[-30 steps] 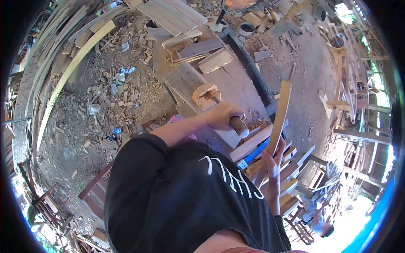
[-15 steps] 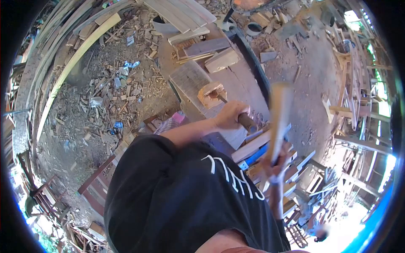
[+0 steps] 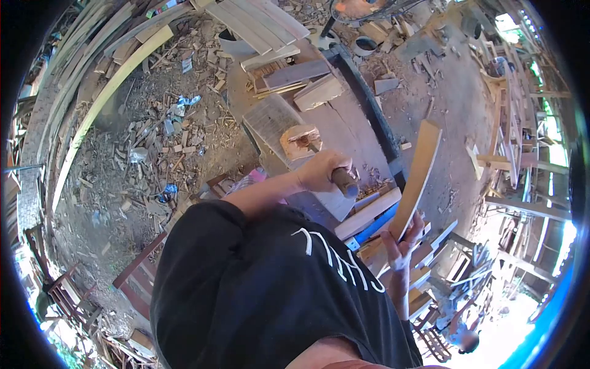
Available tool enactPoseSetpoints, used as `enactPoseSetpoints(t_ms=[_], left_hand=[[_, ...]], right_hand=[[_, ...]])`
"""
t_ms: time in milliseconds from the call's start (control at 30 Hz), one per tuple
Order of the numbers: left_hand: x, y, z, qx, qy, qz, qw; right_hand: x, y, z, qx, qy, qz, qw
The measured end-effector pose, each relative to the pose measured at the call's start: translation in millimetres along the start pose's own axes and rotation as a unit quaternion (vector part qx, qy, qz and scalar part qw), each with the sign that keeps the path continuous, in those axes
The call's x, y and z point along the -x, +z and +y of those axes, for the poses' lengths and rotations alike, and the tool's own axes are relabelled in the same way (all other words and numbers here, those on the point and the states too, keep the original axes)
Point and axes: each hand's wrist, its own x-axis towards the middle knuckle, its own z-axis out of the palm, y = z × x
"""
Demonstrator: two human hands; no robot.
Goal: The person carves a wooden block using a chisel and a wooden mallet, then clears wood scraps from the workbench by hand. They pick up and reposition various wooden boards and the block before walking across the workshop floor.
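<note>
My left hand (image 3: 321,172) is wrapped around the round wooden handle of a chisel (image 3: 346,183). The chisel's thin shaft points into a rough hollow in a pale carved wood piece (image 3: 291,142). That piece rests on a thick wooden block (image 3: 270,117). In my right hand (image 3: 403,243) is a long flat wooden slat (image 3: 421,169), gripped near its lower end and raised at an upward slant. The slat is apart from the chisel handle. Exactly how the chisel tip meets the wood is too small to tell.
Planks (image 3: 316,93) and boards (image 3: 258,27) lie on the workbench (image 3: 347,126) beyond the block. A blue tool (image 3: 369,229) lies among timber pieces near my right hand. Wood scraps and plastic litter cover the ground at left. Another person (image 3: 465,340) is at far lower right.
The slat was blurred and more upright by the chisel handle; it has swung right, away from it. My right hand has turned, its fingers now clearer. The left hand stays on the chisel.
</note>
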Motion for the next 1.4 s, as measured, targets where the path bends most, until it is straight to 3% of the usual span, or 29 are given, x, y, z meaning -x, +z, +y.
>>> enactPoseSetpoints(t_ms=[67, 100, 167, 267, 300, 367, 400, 433, 500, 567, 600, 667, 700, 733, 767, 833, 900, 967, 1000, 1100, 1133, 1200, 1267, 1400], left_hand=[[3.8, -1.6, -0.5, 0.013, -0.015, -0.012, 1.000], [4.3, 0.7, -1.4, -0.001, -0.008, -0.011, 1.000], [2.8, 2.6, 0.3, -0.014, -0.003, -0.007, 1.000], [-2.4, 1.7, 8.3, -0.016, -0.032, 0.003, 0.999], [-4.2, 0.8, 9.1, -0.012, -0.058, -0.003, 0.998], [-4.7, 3.7, 7.9, -0.009, -0.082, -0.006, 0.997], [-3.0, 9.9, 3.6, -0.022, -0.065, -0.002, 0.998], [-5.5, 9.2, 1.2, -0.039, -0.049, 0.008, 0.998], [-6.9, 10.4, 5.7, -0.024, -0.087, 0.009, 0.996], [-15.6, 6.8, 12.7, 0.007, -0.117, 0.014, 0.993], [-16.8, 7.8, 12.0, 0.006, -0.116, 0.015, 0.993], [-16.4, 9.6, 7.4, -0.009, -0.103, 0.013, 0.995], [-16.0, 11.1, 5.2, -0.010, -0.102, 0.015, 0.995], [-15.5, 13.1, 2.8, -0.030, -0.097, 0.003, 0.995], [-15.3, 15.4, 0.2, -0.049, -0.092, -0.010, 0.995], [-16.8, 16.7, -8.7, -0.055, -0.078, 0.002, 0.995], [-12.1, 23.2, -7.1, -0.050, -0.064, -0.009, 0.997], [-14.1, 23.9, -4.5, -0.069, -0.074, -0.021, 0.995], [-14.0, 24.2, -3.2, -0.070, -0.073, -0.024, 0.995], [-12.2, 26.0, -4.6, -0.078, -0.051, -0.015, 0.996], [-10.7, 25.9, -8.0, -0.091, -0.049, -0.041, 0.994], [-13.5, 23.6, -19.2, -0.112, -0.051, -0.060, 0.991], [-12.1, 30.8, -22.7, -0.147, -0.045, -0.030, 0.988], [-15.8, 30.1, -20.4, -0.195, -0.031, -0.033, 0.980]], right_hand=[[1.4, 0.6, -12.5, 0.003, 0.019, 0.024, 1.000], [4.3, -3.7, -12.8, 0.009, -0.038, 0.088, 0.995], [10.6, -23.6, -11.1, -0.035, -0.126, 0.096, 0.987], [22.2, -17.7, 7.0, -0.171, -0.168, 0.087, 0.967], [40.6, -19.4, 50.4, 0.101, -0.202, 0.057, 0.973], [46.7, -7.0, 75.2, 0.267, -0.091, -0.040, 0.959], [41.2, 8.1, 73.7, 0.161, 0.042, -0.100, 0.981], [31.3, 8.1, 55.7, 0.214, -0.023, -0.059, 0.975], [25.2, 11.6, 5.5, 0.108, -0.080, 0.063, 0.989], [25.7, -1.1, 6.2, -0.013, -0.034, 0.172, 0.984], [19.8, -26.1, 23.4, -0.089, -0.127, 0.009, 0.988], [23.0, -26.1, 61.7, -0.163, -0.216, -0.157, 0.950], [29.4, 4.8, 69.0, -0.022, -0.093, -0.098, 0.991], [32.5, 24.1, 71.1, 0.120, 0.034, -0.034, 0.992], [30.8, 27.6, 64.5, 0.120, 0.033, -0.031, 0.992], [14.4, 26.7, 33.2, 0.289, -0.174, 0.031, 0.941], [22.3, 13.2, 23.5, 0.063, -0.120, 0.041, 0.990], [35.0, -13.9, 68.1, 0.022, -0.241, 0.099, 0.965], [38.2, -33.2, 95.9, 0.096, -0.254, 0.017, 0.962], [34.1, 35.5, 64.1, 0.194, -0.053, 0.002, 0.980], [42.4, 34.5, 80.4, 0.139, 0.053, -0.021, 0.989], [41.4, 19.7, 68.2, 0.113, 0.149, -0.020, 0.982], [32.8, 13.7, 51.5, 0.077, -0.105, 0.060, 0.990], [21.2, 8.0, 20.3, 0.130, -0.193, 0.175, 0.957]])
